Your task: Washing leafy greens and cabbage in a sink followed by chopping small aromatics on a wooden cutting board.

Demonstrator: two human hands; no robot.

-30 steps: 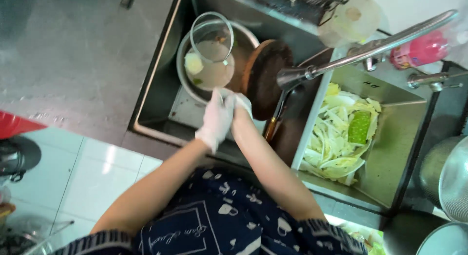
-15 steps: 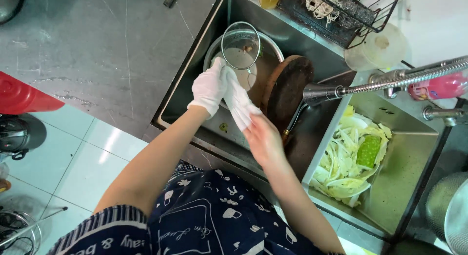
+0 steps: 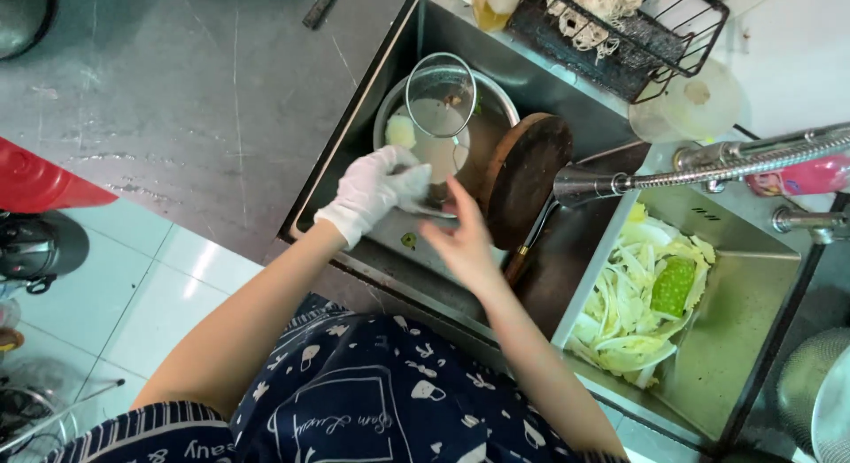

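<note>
We're leaning over the steel sink (image 3: 354, 135), where a metal bowl (image 3: 496, 96) of cloudy water sits low so splashes stay inside. A round wooden board (image 3: 524, 175) leans on its edge beside it, likely to drain. In the right basin, cabbage leaves (image 3: 633, 304) and a green sponge (image 3: 673, 286) wait under the faucet (image 3: 708, 166). A glass lid (image 3: 440, 96) tilts on the bowl. Our gloved left hand (image 3: 376, 189) clenches around something at the bowl's rim; what, we cannot tell. Our bare right hand (image 3: 465, 242) hovers just beside it, fingers released, empty.
</note>
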